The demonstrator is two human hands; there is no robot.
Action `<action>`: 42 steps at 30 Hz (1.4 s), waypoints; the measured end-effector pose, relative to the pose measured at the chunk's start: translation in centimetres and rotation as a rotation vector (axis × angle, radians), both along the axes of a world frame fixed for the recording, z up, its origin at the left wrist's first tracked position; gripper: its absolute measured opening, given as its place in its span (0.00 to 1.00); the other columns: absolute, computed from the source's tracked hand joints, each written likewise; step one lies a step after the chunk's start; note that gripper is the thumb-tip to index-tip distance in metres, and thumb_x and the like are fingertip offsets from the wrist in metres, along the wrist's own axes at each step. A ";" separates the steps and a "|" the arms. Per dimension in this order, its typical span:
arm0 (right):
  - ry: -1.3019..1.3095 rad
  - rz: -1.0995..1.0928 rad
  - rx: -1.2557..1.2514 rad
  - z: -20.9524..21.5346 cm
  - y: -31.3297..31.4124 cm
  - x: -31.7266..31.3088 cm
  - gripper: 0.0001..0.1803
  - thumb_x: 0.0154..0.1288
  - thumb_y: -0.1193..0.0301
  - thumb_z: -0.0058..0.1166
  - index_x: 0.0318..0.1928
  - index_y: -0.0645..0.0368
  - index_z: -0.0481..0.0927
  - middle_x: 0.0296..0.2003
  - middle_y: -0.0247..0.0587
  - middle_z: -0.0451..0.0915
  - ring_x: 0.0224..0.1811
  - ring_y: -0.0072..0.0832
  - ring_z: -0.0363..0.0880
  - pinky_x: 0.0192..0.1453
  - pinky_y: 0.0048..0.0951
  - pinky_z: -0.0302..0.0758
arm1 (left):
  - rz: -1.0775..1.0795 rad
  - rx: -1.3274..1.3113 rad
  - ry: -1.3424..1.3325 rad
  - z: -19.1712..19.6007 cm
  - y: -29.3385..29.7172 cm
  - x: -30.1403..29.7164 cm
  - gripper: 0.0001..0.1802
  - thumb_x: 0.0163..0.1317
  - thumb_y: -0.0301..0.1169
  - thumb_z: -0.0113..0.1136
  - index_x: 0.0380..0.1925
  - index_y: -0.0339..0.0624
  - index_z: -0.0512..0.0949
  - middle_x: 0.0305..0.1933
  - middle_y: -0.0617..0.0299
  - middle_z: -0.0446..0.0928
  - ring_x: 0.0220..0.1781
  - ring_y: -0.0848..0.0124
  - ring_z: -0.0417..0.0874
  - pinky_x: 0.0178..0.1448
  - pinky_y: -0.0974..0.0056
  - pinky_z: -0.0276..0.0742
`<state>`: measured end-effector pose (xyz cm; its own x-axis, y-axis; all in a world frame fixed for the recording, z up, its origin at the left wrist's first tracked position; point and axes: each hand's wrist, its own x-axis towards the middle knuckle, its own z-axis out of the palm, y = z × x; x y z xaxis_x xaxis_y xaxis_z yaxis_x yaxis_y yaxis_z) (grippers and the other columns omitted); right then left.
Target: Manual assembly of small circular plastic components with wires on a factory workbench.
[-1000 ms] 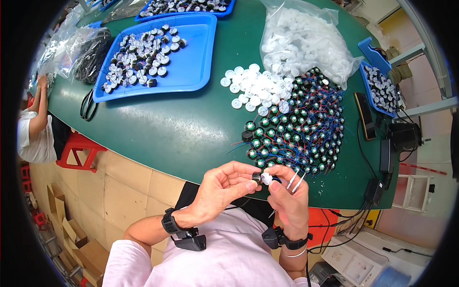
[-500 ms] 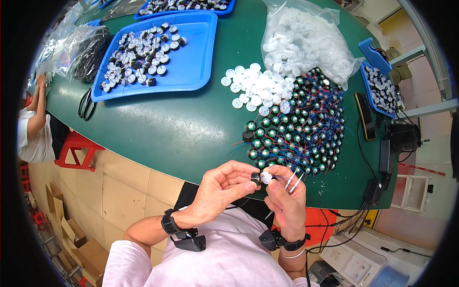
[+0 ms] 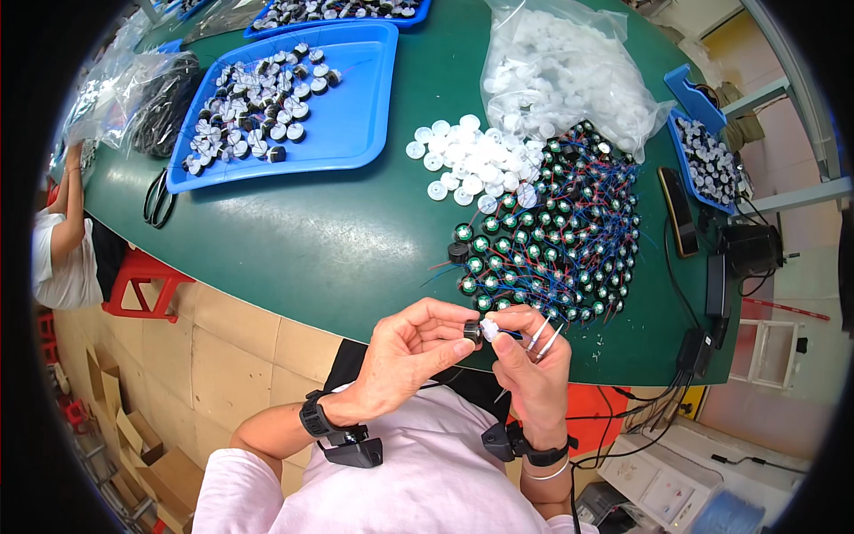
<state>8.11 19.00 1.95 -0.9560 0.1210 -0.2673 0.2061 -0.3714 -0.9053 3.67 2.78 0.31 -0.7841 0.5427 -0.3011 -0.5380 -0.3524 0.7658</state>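
My left hand (image 3: 411, 345) pinches a small black round component (image 3: 472, 331) between thumb and fingertips at the table's near edge. Right beside it, my right hand (image 3: 532, 360) grips a white plastic cap (image 3: 490, 329) by thumb and forefinger. The cap is tilted toward the component; whether the two touch I cannot tell. A pair of tweezers (image 3: 545, 342) is tucked between the fingers of my right hand, tips pointing up and away. Just beyond lie many black components (image 3: 534, 238) with green faces and red and blue wires. Loose white caps (image 3: 476, 158) are heaped behind them.
A clear bag (image 3: 569, 76) of white caps stands at the back. Capped parts fill part of a blue tray (image 3: 360, 133) at left; a smaller blue tray (image 3: 704, 165) is at right, near a phone (image 3: 679, 212) and cables. Another person's arm (image 3: 73, 200) reaches in far left.
The white cap has turned in my right fingers and come slightly nearer the black component. My left hand has hardly moved. The whole view has shifted a little.
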 end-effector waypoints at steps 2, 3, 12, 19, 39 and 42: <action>0.008 -0.001 0.039 0.0 0.0 0.0 0.12 0.62 0.71 0.56 0.43 0.65 0.76 0.37 0.32 0.73 0.18 0.06 0.60 0.16 0.12 0.51 | -0.001 0.000 -0.004 0.0 0.0 0.0 0.15 0.58 0.19 0.58 0.46 0.34 0.72 0.44 0.58 0.77 0.45 0.75 0.79 0.52 0.73 0.75; 0.011 -0.002 0.051 -0.1 0.0 0.0 0.12 0.62 0.71 0.56 0.43 0.65 0.76 0.37 0.32 0.73 0.18 0.06 0.60 0.16 0.12 0.52 | -0.001 0.000 -0.002 0.0 0.0 0.0 0.15 0.58 0.19 0.58 0.46 0.34 0.72 0.44 0.58 0.77 0.45 0.75 0.79 0.52 0.73 0.75; 0.049 -0.058 0.135 -0.1 -0.7 0.3 0.12 0.62 0.72 0.56 0.43 0.68 0.76 0.41 0.37 0.71 0.30 0.14 0.72 0.30 0.14 0.70 | 0.019 0.024 0.000 -0.4 0.1 0.1 0.14 0.58 0.19 0.58 0.45 0.34 0.72 0.44 0.57 0.77 0.46 0.75 0.79 0.52 0.73 0.75; 0.092 -0.099 0.304 -0.4 -1.3 0.5 0.10 0.62 0.75 0.55 0.42 0.68 0.76 0.41 0.38 0.71 0.40 0.19 0.73 0.44 0.19 0.76 | 0.027 0.035 -0.009 -0.4 0.1 0.2 0.14 0.58 0.19 0.58 0.45 0.33 0.71 0.44 0.56 0.77 0.47 0.74 0.79 0.52 0.72 0.75; 0.106 -0.108 0.402 -0.3 -1.4 0.3 0.09 0.61 0.74 0.57 0.41 0.65 0.78 0.41 0.38 0.73 0.38 0.17 0.73 0.39 0.16 0.72 | 0.050 0.014 0.000 0.0 0.0 0.1 0.15 0.57 0.19 0.59 0.45 0.35 0.71 0.44 0.57 0.77 0.45 0.75 0.78 0.48 0.73 0.75; 0.129 -0.071 0.473 0.2 -1.1 -0.1 0.09 0.60 0.75 0.58 0.40 0.65 0.79 0.39 0.39 0.75 0.38 0.17 0.73 0.38 0.16 0.72 | 0.051 -0.001 0.007 -0.1 0.0 0.1 0.14 0.57 0.19 0.59 0.44 0.35 0.71 0.44 0.57 0.77 0.45 0.75 0.79 0.48 0.73 0.76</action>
